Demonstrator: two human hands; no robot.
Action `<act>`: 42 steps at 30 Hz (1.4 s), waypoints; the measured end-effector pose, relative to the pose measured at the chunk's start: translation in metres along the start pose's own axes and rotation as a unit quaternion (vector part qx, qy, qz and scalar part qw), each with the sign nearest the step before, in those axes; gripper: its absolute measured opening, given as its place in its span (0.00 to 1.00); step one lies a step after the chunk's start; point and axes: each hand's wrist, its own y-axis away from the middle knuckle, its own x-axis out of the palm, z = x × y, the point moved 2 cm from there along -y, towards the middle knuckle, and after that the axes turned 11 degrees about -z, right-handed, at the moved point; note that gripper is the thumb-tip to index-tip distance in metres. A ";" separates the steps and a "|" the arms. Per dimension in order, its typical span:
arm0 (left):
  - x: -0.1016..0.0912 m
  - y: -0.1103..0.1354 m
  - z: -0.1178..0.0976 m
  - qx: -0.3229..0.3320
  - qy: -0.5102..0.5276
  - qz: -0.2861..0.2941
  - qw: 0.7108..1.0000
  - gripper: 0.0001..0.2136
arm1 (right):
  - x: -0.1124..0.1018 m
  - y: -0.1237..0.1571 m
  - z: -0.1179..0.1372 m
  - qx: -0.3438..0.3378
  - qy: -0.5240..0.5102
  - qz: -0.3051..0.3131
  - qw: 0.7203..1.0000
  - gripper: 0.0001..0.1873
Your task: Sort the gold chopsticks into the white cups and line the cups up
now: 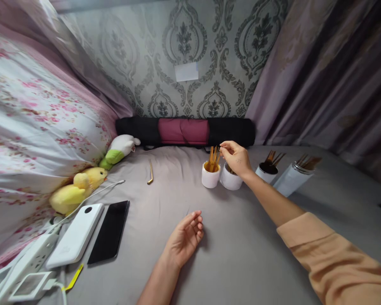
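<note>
My right hand (235, 157) is raised over a white cup (231, 181). Its thumb and forefinger are pinched together beside the tops of several thin brown sticks (213, 157). Whether a stick is caught between those fingertips cannot be made out. The sticks stand in another white cup (210, 179) with a yellow inside, just left of the first. My left hand (186, 235) rests on the grey sheet (158, 228), palm turned inward, fingers loosely curled with nothing in them. My right hand and wrist partly cover the first cup's opening.
Right of my forearm stand a white cup (266, 173) with a dark inside and a tall white container (292, 179), both holding sticks. A bent gold straw (150, 173) lies left. Phone (109, 232), power bank (76, 235), power strip (40, 254) and plush toys (78, 192) line the left side.
</note>
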 end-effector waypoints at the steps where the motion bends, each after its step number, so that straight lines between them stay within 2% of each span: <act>1: 0.000 0.000 0.000 0.000 0.001 0.000 1.000 0.08 | 0.001 0.000 -0.001 0.003 0.000 0.002 1.000 0.11; 10: -0.002 0.000 0.000 -0.002 0.004 0.004 1.000 0.09 | 0.004 0.001 -0.012 -0.001 0.021 -0.005 1.000 0.11; 42: 0.001 0.002 -0.001 -0.001 0.008 0.001 1.000 0.08 | -0.004 0.001 -0.013 0.008 0.036 -0.006 0.999 0.13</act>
